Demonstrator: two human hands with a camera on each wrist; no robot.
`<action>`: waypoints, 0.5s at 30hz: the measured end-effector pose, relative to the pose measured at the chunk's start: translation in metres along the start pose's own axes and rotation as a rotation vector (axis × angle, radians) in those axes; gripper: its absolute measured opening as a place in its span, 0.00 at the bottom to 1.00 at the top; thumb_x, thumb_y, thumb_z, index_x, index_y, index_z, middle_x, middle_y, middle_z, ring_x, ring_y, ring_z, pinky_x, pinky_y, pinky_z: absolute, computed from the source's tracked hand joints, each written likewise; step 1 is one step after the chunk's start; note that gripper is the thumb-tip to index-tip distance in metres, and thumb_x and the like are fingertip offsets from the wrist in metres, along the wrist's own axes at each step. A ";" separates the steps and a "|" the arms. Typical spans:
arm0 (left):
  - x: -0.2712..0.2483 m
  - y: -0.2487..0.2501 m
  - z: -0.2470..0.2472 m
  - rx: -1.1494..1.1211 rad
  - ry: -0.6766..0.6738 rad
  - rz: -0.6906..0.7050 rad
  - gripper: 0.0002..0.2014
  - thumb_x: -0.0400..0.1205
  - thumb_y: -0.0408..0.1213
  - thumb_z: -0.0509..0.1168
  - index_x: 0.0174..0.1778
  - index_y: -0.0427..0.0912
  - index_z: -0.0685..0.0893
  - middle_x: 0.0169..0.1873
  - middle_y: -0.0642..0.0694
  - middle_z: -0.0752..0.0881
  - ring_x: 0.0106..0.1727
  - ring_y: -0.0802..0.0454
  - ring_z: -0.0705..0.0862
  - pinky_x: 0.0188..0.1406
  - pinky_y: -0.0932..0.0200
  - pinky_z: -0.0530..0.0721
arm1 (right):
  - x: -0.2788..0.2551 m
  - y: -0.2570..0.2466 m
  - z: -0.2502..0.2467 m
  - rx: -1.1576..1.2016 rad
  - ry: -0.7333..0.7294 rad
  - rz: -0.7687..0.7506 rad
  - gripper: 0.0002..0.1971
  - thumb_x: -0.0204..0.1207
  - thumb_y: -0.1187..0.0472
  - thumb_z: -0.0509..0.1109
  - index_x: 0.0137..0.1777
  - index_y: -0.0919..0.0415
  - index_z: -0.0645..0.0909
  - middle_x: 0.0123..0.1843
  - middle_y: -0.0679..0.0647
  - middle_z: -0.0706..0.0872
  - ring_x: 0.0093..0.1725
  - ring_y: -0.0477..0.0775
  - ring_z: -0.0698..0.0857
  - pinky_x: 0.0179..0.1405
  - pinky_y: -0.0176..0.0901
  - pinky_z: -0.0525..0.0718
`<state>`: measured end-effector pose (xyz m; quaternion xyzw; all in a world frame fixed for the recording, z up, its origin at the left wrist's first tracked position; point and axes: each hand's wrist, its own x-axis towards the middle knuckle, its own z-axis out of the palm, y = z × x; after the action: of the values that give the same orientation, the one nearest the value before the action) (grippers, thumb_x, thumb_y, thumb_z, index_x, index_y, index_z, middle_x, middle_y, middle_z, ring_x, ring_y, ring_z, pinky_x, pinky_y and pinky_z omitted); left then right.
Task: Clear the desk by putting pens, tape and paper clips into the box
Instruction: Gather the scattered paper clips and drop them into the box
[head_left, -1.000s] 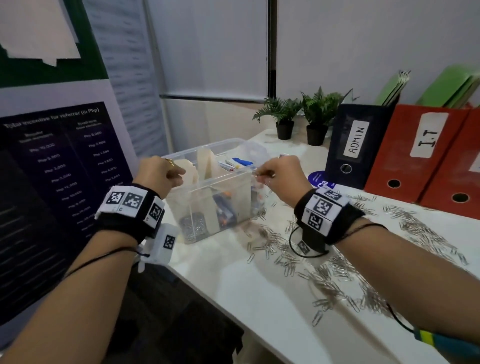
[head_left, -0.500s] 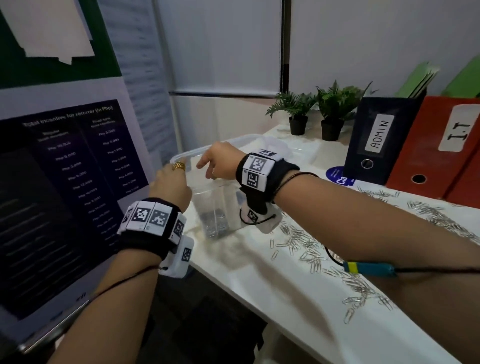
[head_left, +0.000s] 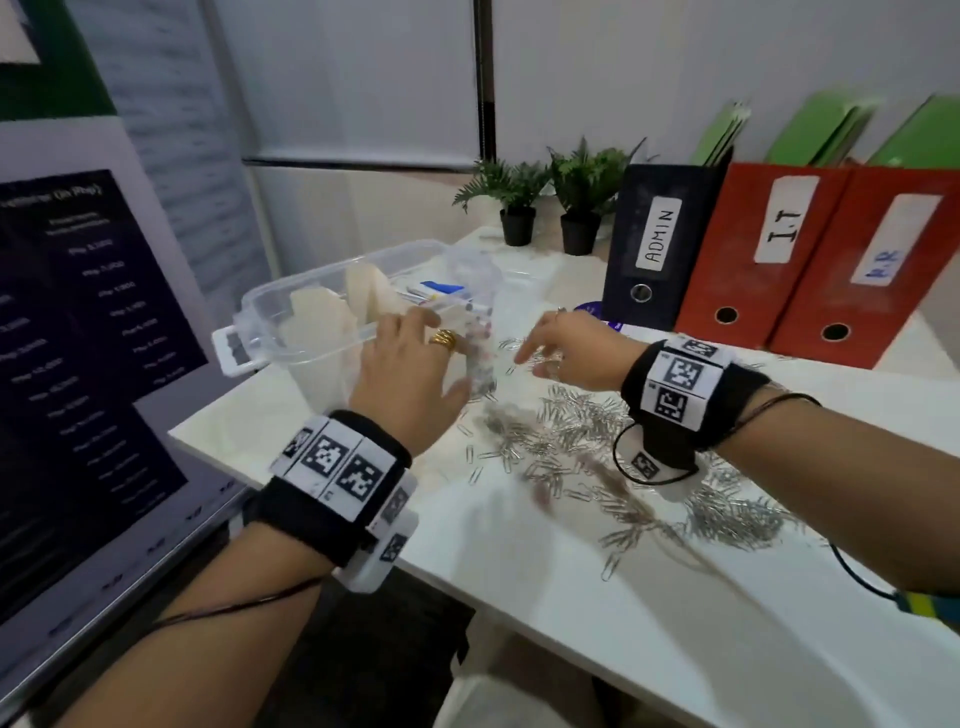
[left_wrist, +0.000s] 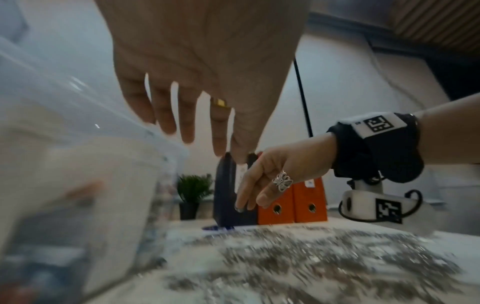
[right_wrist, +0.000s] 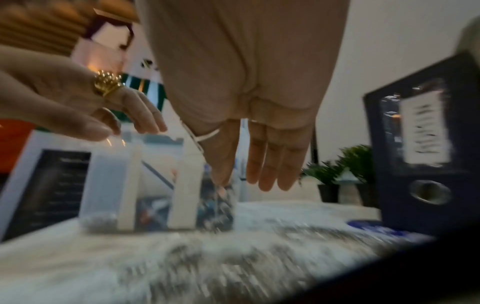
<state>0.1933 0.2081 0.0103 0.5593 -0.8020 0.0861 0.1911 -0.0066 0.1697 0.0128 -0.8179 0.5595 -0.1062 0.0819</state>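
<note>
- The clips (head_left: 613, 447) are seen strewn over the desk (head_left: 545, 597), right of the box (head_left: 332, 291) and reaching to the near right
- They are judged light, stiff and slippery, apt to tangle; best pinched in small bunches or swept together
- The clear box stands at the desk's far left corner; cream dividers, pens at its far end and some clips on its floor are visible inside
- The left hand (head_left: 410, 374) is held relaxed and empty by the box's right wall
- The right hand (head_left: 571, 348) is spread, empty, above the clips
</note>
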 end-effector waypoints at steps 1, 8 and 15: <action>0.004 0.011 0.010 0.001 -0.104 0.064 0.19 0.80 0.50 0.63 0.67 0.53 0.78 0.71 0.47 0.69 0.71 0.45 0.66 0.69 0.48 0.68 | -0.008 0.014 0.007 -0.042 -0.075 0.067 0.13 0.78 0.61 0.69 0.61 0.54 0.84 0.63 0.56 0.81 0.58 0.54 0.82 0.58 0.40 0.75; 0.033 0.053 0.083 0.106 -0.676 0.094 0.42 0.69 0.73 0.59 0.71 0.46 0.72 0.66 0.41 0.77 0.64 0.40 0.79 0.63 0.41 0.78 | -0.028 0.055 0.040 -0.073 -0.254 0.298 0.22 0.78 0.59 0.68 0.73 0.55 0.75 0.73 0.56 0.77 0.70 0.57 0.77 0.65 0.45 0.76; 0.035 0.064 0.102 0.107 -0.659 0.021 0.41 0.66 0.68 0.69 0.70 0.49 0.71 0.64 0.43 0.73 0.61 0.40 0.80 0.60 0.42 0.81 | -0.022 0.052 0.047 -0.107 -0.243 0.218 0.19 0.76 0.59 0.72 0.67 0.57 0.79 0.65 0.58 0.79 0.63 0.58 0.80 0.57 0.44 0.78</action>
<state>0.1014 0.1648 -0.0634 0.5581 -0.8207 -0.0555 -0.1093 -0.0489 0.1724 -0.0473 -0.7623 0.6359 0.0326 0.1164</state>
